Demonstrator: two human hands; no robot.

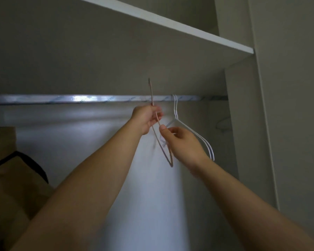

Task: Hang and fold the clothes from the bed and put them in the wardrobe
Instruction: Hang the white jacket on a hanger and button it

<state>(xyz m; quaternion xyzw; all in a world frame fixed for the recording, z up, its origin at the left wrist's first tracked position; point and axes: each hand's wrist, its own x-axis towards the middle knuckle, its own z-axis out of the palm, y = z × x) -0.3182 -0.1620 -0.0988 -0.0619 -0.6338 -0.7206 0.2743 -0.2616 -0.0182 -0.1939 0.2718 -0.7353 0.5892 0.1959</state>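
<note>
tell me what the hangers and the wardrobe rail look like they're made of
Pinkish hanger in the left hand: thin bent wire, probably metal with a matte coating; no bare shine.
White hangers on the rail: same thin wire, smooth white coat, likely plastic over metal.
Rail: bright reflective bar, apparently polished metal, perhaps still in printed film.

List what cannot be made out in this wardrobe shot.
Head view only:
- Bed and clothes: outside the frame.
- Pink hanger: its neck is covered by the left hand.
- White hangers: left ends behind the right hand, so whether it grips them is unclear.
- Brown bag: cut by the left edge and dim.
- Dark shape by the side panel: too dim.
</note>
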